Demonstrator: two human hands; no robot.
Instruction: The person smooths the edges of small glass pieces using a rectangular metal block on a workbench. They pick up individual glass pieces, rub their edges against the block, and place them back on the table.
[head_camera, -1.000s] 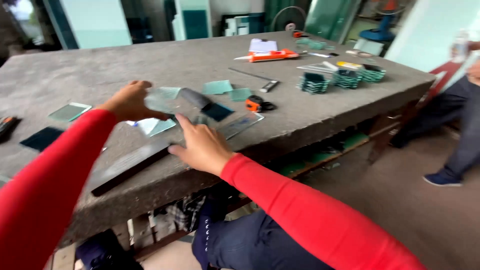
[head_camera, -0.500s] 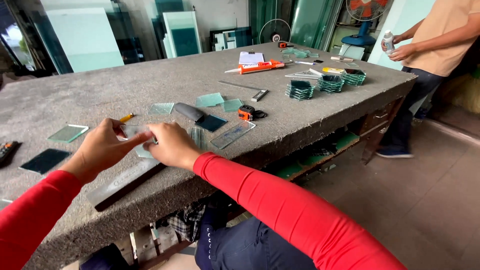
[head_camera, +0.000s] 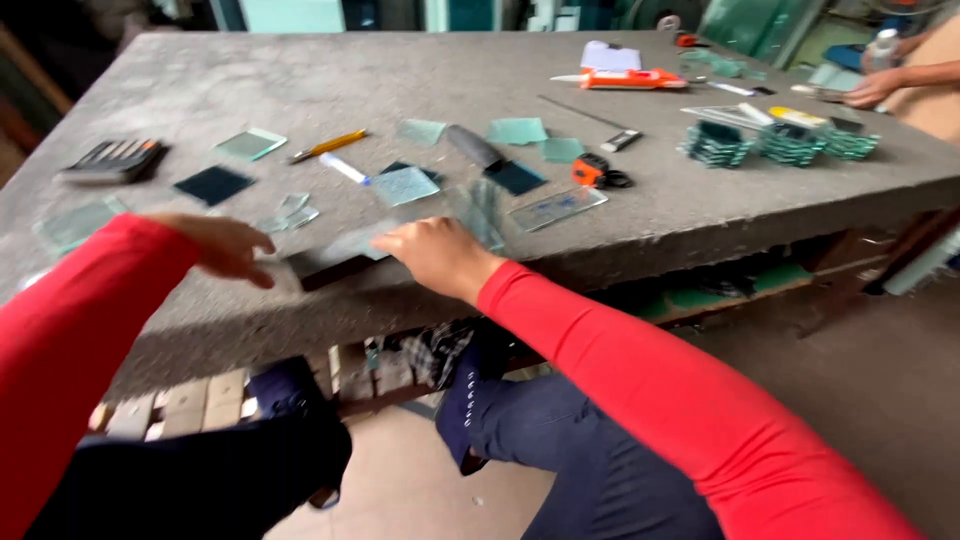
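I am at the near edge of a grey stone table (head_camera: 700, 215). My right hand (head_camera: 435, 255) grips a clear glass pane (head_camera: 480, 212) that stands tilted just above the tabletop. My left hand (head_camera: 225, 245), blurred, hovers at the table edge with its fingers loosely spread and nothing visible in it. Between the hands lies a dark straightedge (head_camera: 322, 268). Small clear glass offcuts (head_camera: 290, 212) lie just beyond the left hand. Both my sleeves are red.
Scattered on the table are a calculator (head_camera: 112, 160), a dark glass square (head_camera: 213, 184), a yellow tool (head_camera: 328, 145), a white marker (head_camera: 345, 168), an orange tape measure (head_camera: 592, 170) and stacks of green glass pieces (head_camera: 770, 143). Another person's hand (head_camera: 875, 88) rests at the far right.
My left hand has come off the pane and drawn back to the left. My right hand keeps the pane and has shifted right. The view has tilted down toward the table edge.
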